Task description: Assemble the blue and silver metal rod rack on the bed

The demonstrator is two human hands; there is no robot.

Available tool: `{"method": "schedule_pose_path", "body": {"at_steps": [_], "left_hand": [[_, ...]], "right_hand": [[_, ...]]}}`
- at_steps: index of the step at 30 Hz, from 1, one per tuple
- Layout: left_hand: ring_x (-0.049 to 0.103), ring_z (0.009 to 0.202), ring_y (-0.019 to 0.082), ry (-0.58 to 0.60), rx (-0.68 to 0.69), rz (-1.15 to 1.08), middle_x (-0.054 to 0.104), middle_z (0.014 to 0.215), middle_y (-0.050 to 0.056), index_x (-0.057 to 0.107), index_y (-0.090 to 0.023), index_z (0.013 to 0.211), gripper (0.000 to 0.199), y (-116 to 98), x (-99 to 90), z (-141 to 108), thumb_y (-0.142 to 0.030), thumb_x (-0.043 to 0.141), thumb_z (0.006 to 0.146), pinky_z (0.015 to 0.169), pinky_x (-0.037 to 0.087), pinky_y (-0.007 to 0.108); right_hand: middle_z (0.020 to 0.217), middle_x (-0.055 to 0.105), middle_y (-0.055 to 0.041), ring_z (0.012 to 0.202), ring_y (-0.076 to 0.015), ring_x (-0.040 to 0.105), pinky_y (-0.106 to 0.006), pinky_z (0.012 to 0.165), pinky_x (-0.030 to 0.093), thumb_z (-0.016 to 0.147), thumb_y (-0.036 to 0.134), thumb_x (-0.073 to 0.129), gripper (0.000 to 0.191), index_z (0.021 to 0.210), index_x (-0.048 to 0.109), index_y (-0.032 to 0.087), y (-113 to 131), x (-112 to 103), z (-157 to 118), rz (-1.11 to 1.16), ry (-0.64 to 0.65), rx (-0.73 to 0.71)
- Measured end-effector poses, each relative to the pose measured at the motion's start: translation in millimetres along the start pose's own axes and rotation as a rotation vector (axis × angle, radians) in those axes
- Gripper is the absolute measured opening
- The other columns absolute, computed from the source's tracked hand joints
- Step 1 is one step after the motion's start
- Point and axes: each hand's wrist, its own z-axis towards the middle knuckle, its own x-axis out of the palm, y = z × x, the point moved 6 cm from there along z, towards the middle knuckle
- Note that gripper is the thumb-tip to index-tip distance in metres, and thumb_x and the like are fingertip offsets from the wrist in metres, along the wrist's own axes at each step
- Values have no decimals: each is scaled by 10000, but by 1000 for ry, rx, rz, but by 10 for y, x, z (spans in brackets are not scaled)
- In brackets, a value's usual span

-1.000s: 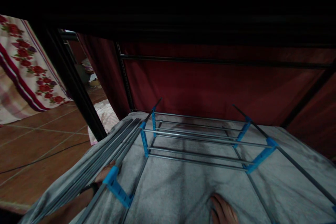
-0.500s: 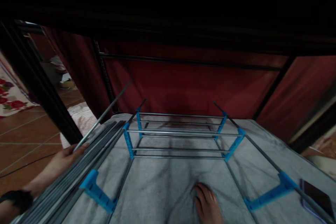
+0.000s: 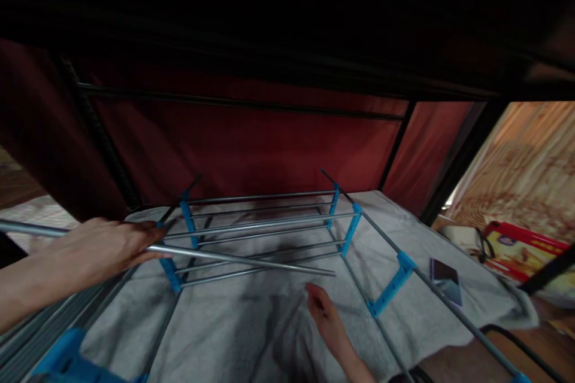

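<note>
Left hand [image 3: 105, 245] closed around a grey metal rod [image 3: 233, 258], held level across the frame from 9 o'clock toward centre. Rod tip free just above the right hand [image 3: 324, 311], fingers spread, empty, resting on the grey blanket [image 3: 269, 335]. Blue-jointed rack [image 3: 265, 224] at 12 o'clock of the hands. Dark phone [image 3: 444, 278] at 3 o'clock, on the blanket.
</note>
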Motion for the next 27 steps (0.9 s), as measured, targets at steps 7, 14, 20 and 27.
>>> {"method": "schedule_pose_path", "body": {"at_steps": [7, 14, 20, 27], "left_hand": [[654, 751, 222, 116, 314, 108, 709, 809, 24, 745, -228, 964, 498, -1168, 145, 467, -677, 531, 950, 773, 437, 319], [730, 922, 279, 267, 335, 46, 777, 958, 110, 771, -213, 960, 213, -1912, 545, 667, -379, 640, 943, 893, 508, 378], [696, 1145, 302, 369, 412, -114, 761, 1189, 114, 747, -222, 1111, 257, -2400, 1120, 603, -343, 600, 938, 970, 512, 378], [705, 1136, 271, 324, 401, -402, 756, 1223, 60, 704, -273, 1206, 350, -2701, 1731, 393, -415, 435, 1033, 944, 522, 358]], "right_hand": [[1232, 753, -49, 1164, -271, 680, -470, 1044, 541, 790, 450, 805, 405, 1161, 752, 298, 644, -61, 128, 781, -12, 254], [1097, 792, -56, 997, -169, 744, -333, 946, 598, 898, 303, 696, 159, 1014, 770, 224, 820, -474, 469, 985, -163, 296], [961, 797, -58, 943, -169, 760, -320, 903, 623, 926, 199, 619, 138, 893, 753, 194, 591, -573, 553, 981, -203, 389], [927, 800, -63, 819, -163, 760, -305, 807, 642, 867, 141, 662, 82, 872, 732, 184, 435, -594, 556, 892, -222, 469]]}}
